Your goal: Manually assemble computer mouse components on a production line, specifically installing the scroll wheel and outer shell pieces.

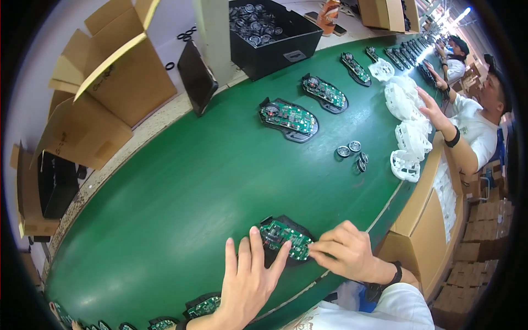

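Observation:
A green circuit board (285,237) lies in a black plastic shell (301,224) on the green belt before me. My left hand (248,280) rests against the board's near-left side, fingers stretched and spread, with fingertips touching it. At the board's right end my right hand (347,252) is closed in a pinch. Whatever is between those fingertips, if anything, is hidden. Beyond, several small black-and-silver wheels (355,146) lie on the belt. Another board in its shell (289,118) sits farther off.
The green belt (165,192) carries more board-and-shell units (324,93). White plastic shells (407,137) are piled on its right side, where a co-worker's hand (434,110) touches them. A black bin of wheels (275,44) stands at the back. Cardboard boxes (118,82) line the left; an open carton (423,220) adjoins the right.

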Tool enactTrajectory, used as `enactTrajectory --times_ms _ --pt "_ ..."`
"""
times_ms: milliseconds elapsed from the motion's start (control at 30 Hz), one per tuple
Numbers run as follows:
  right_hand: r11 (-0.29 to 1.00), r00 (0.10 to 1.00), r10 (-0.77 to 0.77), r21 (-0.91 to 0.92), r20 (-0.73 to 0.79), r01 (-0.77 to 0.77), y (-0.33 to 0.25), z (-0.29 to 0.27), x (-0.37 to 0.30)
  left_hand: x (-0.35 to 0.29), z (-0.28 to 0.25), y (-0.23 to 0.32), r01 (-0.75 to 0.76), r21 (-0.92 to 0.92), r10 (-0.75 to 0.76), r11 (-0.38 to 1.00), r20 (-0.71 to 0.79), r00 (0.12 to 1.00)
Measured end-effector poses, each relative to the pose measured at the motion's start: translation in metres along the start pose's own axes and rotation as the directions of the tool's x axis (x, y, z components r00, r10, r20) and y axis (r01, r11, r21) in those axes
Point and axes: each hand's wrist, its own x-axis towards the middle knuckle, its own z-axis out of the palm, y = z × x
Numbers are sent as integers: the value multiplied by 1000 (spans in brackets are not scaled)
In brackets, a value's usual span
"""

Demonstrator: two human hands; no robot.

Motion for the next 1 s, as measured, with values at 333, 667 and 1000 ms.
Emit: enactTrajectory --times_ms 333,667,1000 --pt "990 995 98 101 -10 -96 -2 19 -4 3 -13 3 30 -110 -28 994 15 999" --pt "991 998 63 119 2 -63 -1 17 9 6 -15 2 22 -104 -15 994 64 998" --pt "992 999 30 118 21 -32 2 15 16 10 -16 0 11 -132 -5 991 45 999"
